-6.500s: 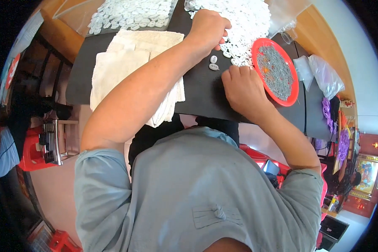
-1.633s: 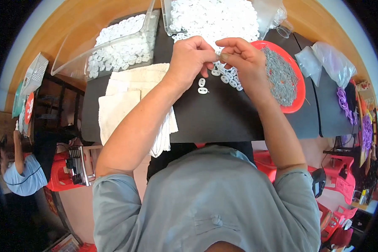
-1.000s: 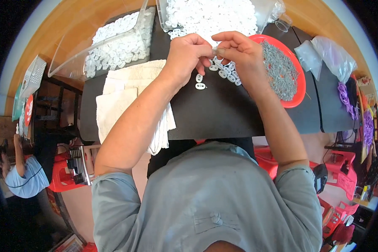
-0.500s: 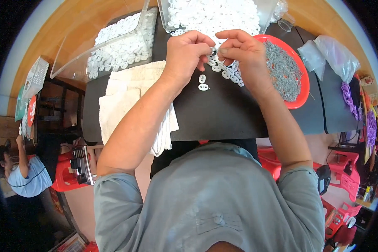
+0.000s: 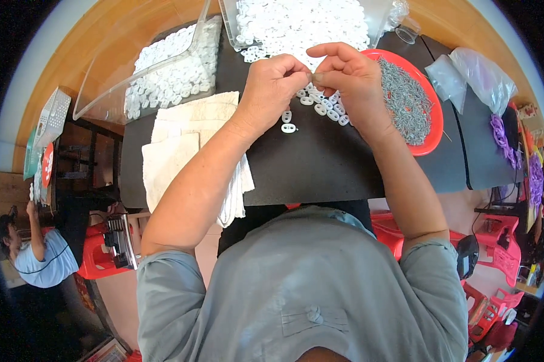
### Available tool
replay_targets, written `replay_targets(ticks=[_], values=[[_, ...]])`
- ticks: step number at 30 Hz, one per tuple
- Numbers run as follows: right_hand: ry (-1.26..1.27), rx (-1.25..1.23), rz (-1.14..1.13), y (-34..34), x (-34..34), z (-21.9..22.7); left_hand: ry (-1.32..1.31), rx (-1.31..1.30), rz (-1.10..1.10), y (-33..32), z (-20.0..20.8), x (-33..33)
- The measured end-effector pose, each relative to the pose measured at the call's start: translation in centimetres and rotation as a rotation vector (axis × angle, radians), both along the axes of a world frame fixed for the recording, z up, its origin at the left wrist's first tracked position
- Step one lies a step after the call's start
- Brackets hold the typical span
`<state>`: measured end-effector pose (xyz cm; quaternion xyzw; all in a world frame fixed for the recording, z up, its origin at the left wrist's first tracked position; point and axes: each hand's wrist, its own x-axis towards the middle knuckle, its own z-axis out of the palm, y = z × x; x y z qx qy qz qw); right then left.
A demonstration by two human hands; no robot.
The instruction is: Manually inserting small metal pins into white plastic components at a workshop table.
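Fingers [image 5: 297, 79] near small white oval pieces [image 5: 320, 109] with paired holes

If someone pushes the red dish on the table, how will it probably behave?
The red dish would probably slide rather than tip, as it looks wide and shallow. It may feel heavy, since many small grey, metal-looking pieces fill it. A jerk could spill some, because they seem to lie loose.

Workshop: bins [image 5: 228, 25] of white parts [image 5: 302, 27]
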<state>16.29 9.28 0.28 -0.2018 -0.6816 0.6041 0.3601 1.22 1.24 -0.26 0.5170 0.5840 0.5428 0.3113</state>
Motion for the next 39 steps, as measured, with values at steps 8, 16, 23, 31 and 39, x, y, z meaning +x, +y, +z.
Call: replay_targets(ticks=[8, 16, 23, 31, 39], values=[[-0.098, 0.363, -0.201, -0.2, -0.3, -0.5, -0.303, -0.08, -0.008, 0.1, 0.3, -0.4], [-0.079, 0.697, -0.193, 0.3, -0.4, -0.7, -0.402, -0.072, -0.038, 0.2, 0.2, -0.5], [-0.185, 0.701, -0.223, 0.2, -0.2, -0.2, -0.473, -0.078, -0.091, 0.0, 0.2, -0.8], [-0.092, 0.127, -0.187, 0.0, -0.3, -0.4, -0.531, -0.007, -0.027, 0.1, 0.3, -0.4], [-0.04, -0.171, -0.063, -0.9, -1.4, -0.6, -0.557, 0.041, 0.043, 0.2, 0.0, -0.2]])
